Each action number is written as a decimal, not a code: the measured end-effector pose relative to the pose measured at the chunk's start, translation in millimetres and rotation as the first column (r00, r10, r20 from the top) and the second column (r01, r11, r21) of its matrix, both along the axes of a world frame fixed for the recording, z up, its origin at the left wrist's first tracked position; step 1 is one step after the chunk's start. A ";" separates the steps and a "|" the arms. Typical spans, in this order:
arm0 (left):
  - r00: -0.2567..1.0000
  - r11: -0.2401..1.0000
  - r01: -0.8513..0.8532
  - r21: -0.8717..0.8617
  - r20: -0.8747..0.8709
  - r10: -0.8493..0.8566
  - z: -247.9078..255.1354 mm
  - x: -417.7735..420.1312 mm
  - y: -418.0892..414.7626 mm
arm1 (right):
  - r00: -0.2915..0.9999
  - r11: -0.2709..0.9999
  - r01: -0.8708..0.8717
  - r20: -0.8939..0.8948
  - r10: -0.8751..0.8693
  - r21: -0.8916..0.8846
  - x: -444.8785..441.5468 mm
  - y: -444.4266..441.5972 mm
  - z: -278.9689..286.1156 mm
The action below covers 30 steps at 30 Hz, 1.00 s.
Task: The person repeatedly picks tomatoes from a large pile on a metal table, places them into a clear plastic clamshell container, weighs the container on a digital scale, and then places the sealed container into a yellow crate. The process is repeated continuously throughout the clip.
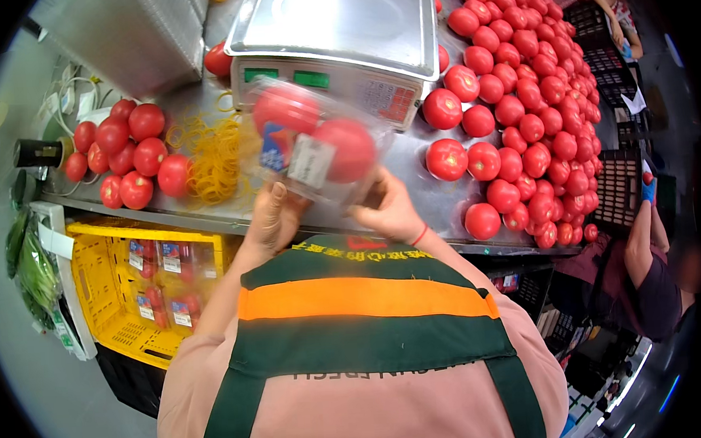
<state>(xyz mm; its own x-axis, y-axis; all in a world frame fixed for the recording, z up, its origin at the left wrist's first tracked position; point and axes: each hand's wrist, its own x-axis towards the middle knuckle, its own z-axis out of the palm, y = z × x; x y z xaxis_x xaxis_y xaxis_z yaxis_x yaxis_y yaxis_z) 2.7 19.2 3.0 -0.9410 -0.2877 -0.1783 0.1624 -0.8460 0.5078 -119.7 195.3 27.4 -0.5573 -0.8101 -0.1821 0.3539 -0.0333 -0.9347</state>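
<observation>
Between my two hands is a clear plastic tomato pack (356,150), blurred by motion, with large red tomatoes inside. A white label and a blue and red sticker show on its face. My left hand (276,214) grips the pack's lower left edge, thumb upward. At the lower right corner, my right hand (388,208) holds it between thumb and fingers. The pack is tilted in front of a weighing scale (340,26) with a shiny metal pan and green displays, hiding part of the scale's front panel.
Loose tomatoes (524,120) cover the metal table's right side; a smaller tomato group (124,150) lies left, beside yellow rubber bands (213,161). Stacked clear trays (133,34) stand behind. Below the table edge, a yellow crate (101,279) holds several labelled packs. Other people work at right near black crates (616,190).
</observation>
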 end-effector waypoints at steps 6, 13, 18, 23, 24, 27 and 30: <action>0.953 0.953 -0.302 -0.042 -0.049 0.300 19.9 16.0 -62.6 | 0.487 0.963 -0.163 -0.831 0.269 0.216 1.6 -45.4 -27.8; 0.990 0.976 -0.066 0.208 -0.108 0.090 27.6 34.4 -78.7 | 0.089 0.943 -0.020 -0.939 0.332 0.332 -3.2 -69.5 -72.0; 0.993 0.993 -0.011 0.114 0.121 -0.003 -6.1 8.5 -75.1 | 0.301 0.967 -0.040 -0.920 0.250 0.250 -4.7 -76.5 -108.0; 0.976 0.997 0.066 0.046 0.203 -0.074 3.1 -21.9 -67.3 | 0.492 0.994 0.002 -0.866 0.091 0.105 -1.2 -83.1 -53.6; 0.970 0.995 0.094 0.043 0.222 -0.101 4.7 -27.3 -64.0 | 0.535 0.995 0.030 -0.842 0.065 0.096 -0.3 -80.3 -45.9; 0.951 0.985 0.171 0.037 0.255 -0.175 2.3 -35.8 -59.3 | 0.559 0.982 0.093 -0.825 0.084 0.163 -3.9 -74.5 -24.4; 0.938 0.974 0.218 0.054 0.264 -0.225 -5.7 -35.6 -60.1 | 0.507 0.962 0.179 -0.857 0.089 0.206 -16.2 -65.4 -8.3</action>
<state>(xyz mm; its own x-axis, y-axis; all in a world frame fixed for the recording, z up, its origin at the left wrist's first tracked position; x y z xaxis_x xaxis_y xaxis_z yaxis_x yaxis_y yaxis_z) -32.9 -40.9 -2.7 -0.8972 -0.0700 -0.4360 -0.1693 -0.8575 0.4859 -135.9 129.9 19.2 -0.5811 -0.7821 0.2250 -0.6148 0.2407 -0.7511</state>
